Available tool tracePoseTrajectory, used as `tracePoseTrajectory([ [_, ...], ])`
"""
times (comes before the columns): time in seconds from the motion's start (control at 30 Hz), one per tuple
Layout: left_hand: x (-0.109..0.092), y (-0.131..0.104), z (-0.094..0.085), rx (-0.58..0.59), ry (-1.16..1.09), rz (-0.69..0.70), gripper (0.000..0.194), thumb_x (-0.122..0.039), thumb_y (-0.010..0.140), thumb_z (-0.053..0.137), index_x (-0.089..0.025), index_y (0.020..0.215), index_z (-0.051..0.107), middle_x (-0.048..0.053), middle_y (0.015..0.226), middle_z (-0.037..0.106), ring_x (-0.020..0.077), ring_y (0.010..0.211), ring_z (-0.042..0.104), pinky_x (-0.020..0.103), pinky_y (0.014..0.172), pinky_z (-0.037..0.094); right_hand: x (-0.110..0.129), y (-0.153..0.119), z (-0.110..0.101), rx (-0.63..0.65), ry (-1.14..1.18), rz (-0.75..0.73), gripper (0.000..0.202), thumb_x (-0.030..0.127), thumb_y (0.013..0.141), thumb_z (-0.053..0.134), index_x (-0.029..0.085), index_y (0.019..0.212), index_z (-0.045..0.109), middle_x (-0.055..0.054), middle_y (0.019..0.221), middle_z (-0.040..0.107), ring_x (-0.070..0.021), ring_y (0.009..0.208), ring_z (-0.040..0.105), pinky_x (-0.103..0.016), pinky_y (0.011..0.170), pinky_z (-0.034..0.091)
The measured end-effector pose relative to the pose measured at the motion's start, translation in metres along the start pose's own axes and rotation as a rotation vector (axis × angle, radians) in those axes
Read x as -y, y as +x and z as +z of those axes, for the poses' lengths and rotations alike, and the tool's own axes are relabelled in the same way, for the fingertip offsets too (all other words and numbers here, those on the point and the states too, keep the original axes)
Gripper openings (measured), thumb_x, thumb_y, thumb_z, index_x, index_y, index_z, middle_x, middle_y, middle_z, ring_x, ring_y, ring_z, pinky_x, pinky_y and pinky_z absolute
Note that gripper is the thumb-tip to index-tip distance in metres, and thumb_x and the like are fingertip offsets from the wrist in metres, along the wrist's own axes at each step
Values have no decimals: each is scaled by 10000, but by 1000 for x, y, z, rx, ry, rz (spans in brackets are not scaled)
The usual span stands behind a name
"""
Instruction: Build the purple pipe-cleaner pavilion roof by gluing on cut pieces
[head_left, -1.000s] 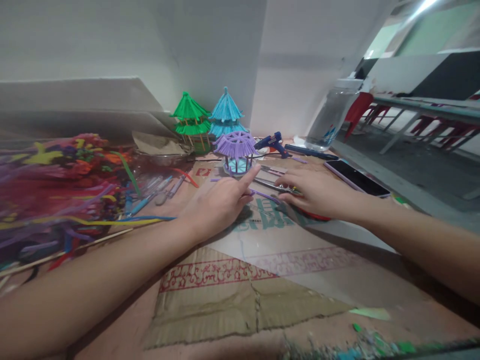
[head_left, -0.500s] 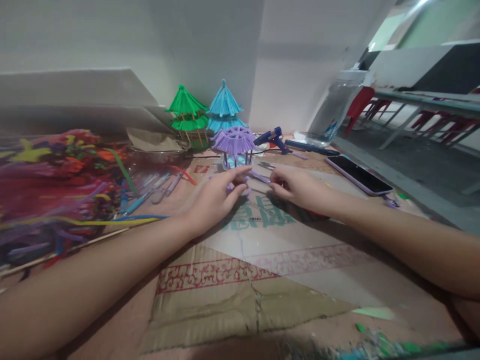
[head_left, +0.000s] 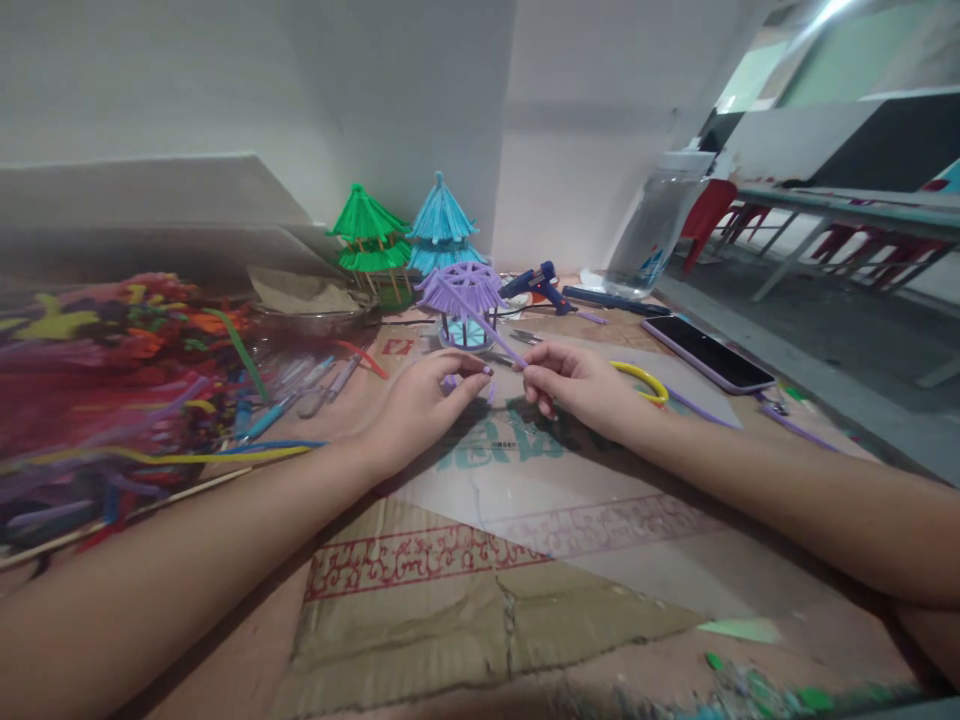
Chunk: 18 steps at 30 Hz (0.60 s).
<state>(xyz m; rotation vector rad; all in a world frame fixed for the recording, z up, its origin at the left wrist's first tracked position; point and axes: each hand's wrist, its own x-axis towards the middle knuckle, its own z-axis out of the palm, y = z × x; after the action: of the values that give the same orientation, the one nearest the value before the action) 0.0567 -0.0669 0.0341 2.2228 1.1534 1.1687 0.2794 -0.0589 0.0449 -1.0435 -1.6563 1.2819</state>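
Between finger and thumb, my right hand (head_left: 566, 383) pinches a purple fuzzy stick (head_left: 499, 342) that slants up and left in front of the small purple-roofed pavilion (head_left: 463, 290). My left hand (head_left: 442, 395) is closed with its thumb and fingertips near each other; a tiny purple bit shows at the tips, too small to name. Short purple pieces (head_left: 491, 392) lie beside the left fingers. Behind the purple pavilion stand a blue-roofed one (head_left: 441, 225) and a green-roofed one (head_left: 369, 232).
A blue glue gun (head_left: 544, 285), a phone (head_left: 709, 352) and a clear bottle (head_left: 656, 225) are at the back right. Yellow-handled scissors (head_left: 643, 380) lie by my right wrist. Colourful fuzzy sticks (head_left: 97, 380) and pens (head_left: 289, 400) are at the left, on cardboard (head_left: 420, 640).
My hands have moved slightly apart. The purple stick in my right hand now points up and left across the pavilion. The yellow handle has come into view beside my right wrist.
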Motion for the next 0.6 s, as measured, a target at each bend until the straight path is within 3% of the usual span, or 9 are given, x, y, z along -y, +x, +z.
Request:
tracePoseTrajectory([
  [0.2,1,1,-2,48,33,47,145,-281,957,593,-186,964,702,51,975,764,208,931,701,356,872,543,-4,-2,5,74,49,18,310,444,859,702,217,883,492,2,697,720,-114,546,642,-248,551,519],
  [0.3,0,-2,-4,16,101,245,133,-248,980,581,-185,977,698,75,1043,751,206,997,692,368,909,541,-3,-5,7,69,-35,-35,288,375,878,669,202,1077,553,49,630,652,-100,511,565,-232,517,455],
  [0.4,-1,-7,-4,-12,243,518,120,-216,984,584,-216,999,703,93,1233,706,210,1124,656,391,969,521,0,-8,7,25,-89,-103,399,313,897,617,234,1257,466,105,574,558,-104,494,491,-224,489,376],
  [0.47,0,-8,-2,2,339,591,120,-220,984,588,-230,1007,706,96,1348,657,218,1149,645,406,973,516,2,-9,6,39,-97,-112,301,303,887,604,248,1144,458,118,551,509,-104,484,457,-224,477,331],
  [0.6,9,-4,-1,78,397,501,123,-239,987,584,-201,1004,700,116,1347,652,248,1146,644,433,967,519,9,-11,3,146,-104,-116,212,289,854,619,257,947,431,115,545,457,-98,476,418,-231,474,287],
])
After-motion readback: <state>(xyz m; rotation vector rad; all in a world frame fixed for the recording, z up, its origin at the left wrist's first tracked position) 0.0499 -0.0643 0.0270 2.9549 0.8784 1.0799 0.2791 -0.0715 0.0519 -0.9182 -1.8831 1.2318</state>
